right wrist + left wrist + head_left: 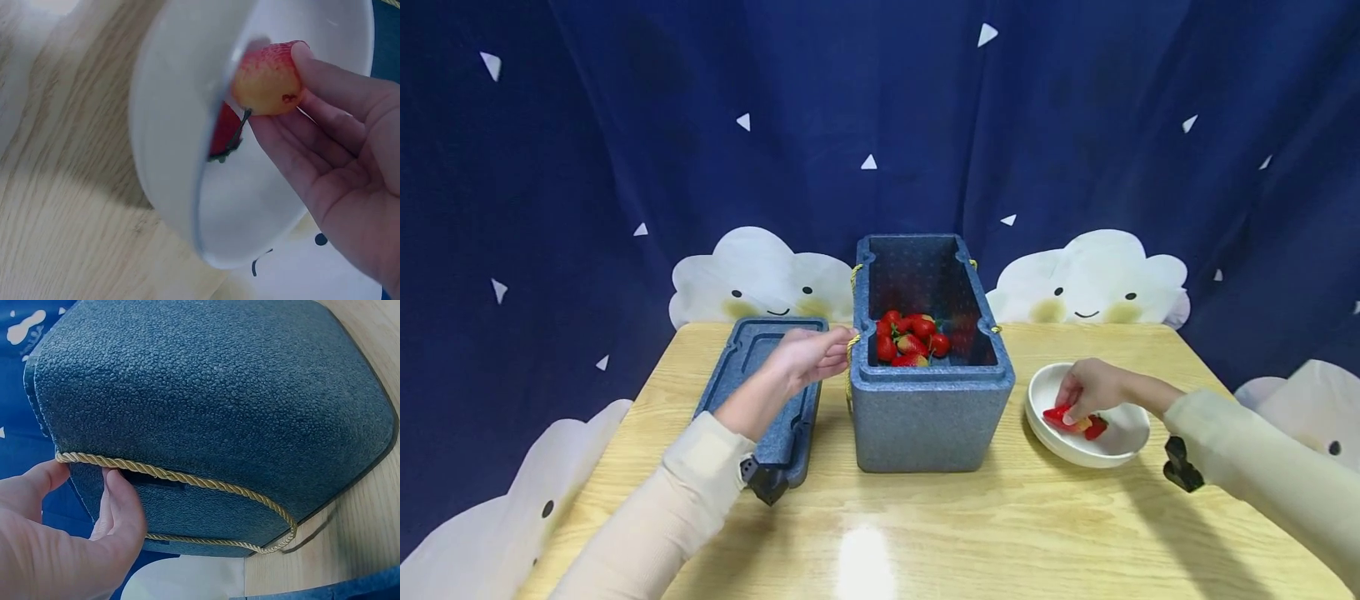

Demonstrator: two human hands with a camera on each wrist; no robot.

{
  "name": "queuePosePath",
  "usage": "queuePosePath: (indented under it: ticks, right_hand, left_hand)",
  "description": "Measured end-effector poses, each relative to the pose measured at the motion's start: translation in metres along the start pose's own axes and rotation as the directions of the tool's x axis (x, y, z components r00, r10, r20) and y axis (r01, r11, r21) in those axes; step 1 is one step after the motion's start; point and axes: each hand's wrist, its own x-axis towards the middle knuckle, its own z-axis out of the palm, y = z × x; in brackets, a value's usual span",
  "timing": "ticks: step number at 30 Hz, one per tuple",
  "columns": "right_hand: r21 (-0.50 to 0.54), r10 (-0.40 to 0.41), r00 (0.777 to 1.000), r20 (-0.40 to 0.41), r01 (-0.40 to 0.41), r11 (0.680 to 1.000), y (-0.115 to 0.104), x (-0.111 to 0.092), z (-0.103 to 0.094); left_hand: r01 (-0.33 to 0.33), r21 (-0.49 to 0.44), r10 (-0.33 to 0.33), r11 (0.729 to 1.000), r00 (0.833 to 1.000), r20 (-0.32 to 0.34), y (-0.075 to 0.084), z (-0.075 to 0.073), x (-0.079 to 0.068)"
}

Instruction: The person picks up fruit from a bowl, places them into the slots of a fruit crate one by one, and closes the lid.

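In the head view, my left hand (811, 357) is at the left rim of a blue-grey foam box (932, 429). Its thumb and fingers pinch the yellow rope handle (212, 483) near the rope's upper end, as the left wrist view shows. Several strawberries (912, 343) lie inside the box. On the right, my right hand (1093, 392) reaches into a white bowl (1131, 433). Between thumb and fingers it holds a red and yellow strawberry (267, 81). Another red strawberry (224, 130) rests in the bowl beneath, partly hidden by the rim.
The box's blue-grey lid (752, 350) lies flat on the wooden table (940, 533), left of the box and under my left forearm. Behind the table hangs a dark blue curtain (805, 100) with white cloud shapes (1090, 279) along its lower part.
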Motion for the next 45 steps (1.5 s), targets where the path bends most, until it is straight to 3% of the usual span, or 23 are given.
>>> queuePosePath:
  ticks: [17, 27, 45]
  right_hand:
    - [0.173, 0.116, 0.991, -0.071, -0.102, 0.980, -0.010, -0.007, -0.029]
    - [0.234, 0.065, 0.984, -0.164, -0.025, 0.972, -0.009, -0.005, -0.040]
    - [0.255, 0.085, 0.960, -0.266, -0.015, 0.967, -0.031, 0.002, -0.056]
  left_hand:
    - [-0.004, 0.011, 0.004, 1.000, 1.000, -0.005, 0.001, 0.001, -0.001]
    - [0.004, 0.008, -0.003, 1.000, 1.000, -0.016, -0.002, -0.001, -0.001]
    - [-0.005, 0.000, 0.005, 1.000, 1.000, -0.024, -0.004, 0.002, -0.001]
